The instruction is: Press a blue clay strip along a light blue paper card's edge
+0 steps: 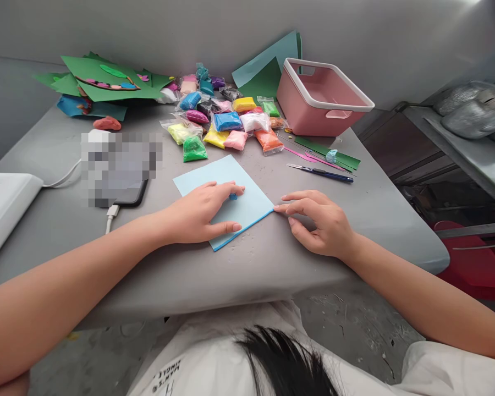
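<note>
A light blue sheet of paper (247, 190) lies at an angle on the table in front of me. A thin strip of blue clay (243, 230) runs along its near edge. My left hand (208, 212) rests on the sheet with fingers spread, and a small lump of blue clay (233, 196) shows beside its fingers. My right hand (317, 223) is at the sheet's right corner, its fingers loosely bent and apart. One of its fingertips touches the end of the clay strip there. Nothing is seen held in either hand.
Several bags of coloured clay (227, 121) lie at the back of the table, beside a pink basket (313, 113). A craft knife (319, 172) lies on the right. On the left are a phone (127, 181) with a cable, a white box (8, 203) and green paper sheets (103, 91).
</note>
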The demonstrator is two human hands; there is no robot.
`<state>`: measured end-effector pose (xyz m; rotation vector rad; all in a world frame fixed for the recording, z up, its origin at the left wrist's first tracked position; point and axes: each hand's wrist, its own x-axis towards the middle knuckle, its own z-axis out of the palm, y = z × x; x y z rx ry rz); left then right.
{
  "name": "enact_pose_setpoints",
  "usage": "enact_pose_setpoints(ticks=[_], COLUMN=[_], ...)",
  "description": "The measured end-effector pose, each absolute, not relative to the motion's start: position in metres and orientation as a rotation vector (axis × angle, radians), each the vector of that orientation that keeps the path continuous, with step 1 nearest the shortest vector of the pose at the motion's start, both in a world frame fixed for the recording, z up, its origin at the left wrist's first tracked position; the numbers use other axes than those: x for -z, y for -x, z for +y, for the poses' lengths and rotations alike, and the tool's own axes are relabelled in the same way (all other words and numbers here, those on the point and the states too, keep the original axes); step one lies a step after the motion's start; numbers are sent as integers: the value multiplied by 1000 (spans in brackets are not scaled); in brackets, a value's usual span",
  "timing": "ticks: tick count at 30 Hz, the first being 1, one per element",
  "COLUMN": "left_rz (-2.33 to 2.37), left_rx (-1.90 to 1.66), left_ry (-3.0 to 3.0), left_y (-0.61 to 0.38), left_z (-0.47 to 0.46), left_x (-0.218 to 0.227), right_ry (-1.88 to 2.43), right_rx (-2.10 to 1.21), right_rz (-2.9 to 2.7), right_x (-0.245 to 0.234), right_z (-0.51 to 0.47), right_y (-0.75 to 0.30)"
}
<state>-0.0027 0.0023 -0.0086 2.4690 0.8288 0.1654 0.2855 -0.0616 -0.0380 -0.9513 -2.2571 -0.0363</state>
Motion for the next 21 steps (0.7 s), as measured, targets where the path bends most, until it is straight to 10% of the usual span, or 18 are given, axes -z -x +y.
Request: enact_pose_setpoints(ticks=[21], left_rz=[802], left_rx=[-180], left_ry=[-2469], left_y=[2], left_z=[2], left_x=[8], right_ry=[923], right_rx=[-17], right_rz=[-2281], right_x=[37], right_z=[-61], right_y=[-285])
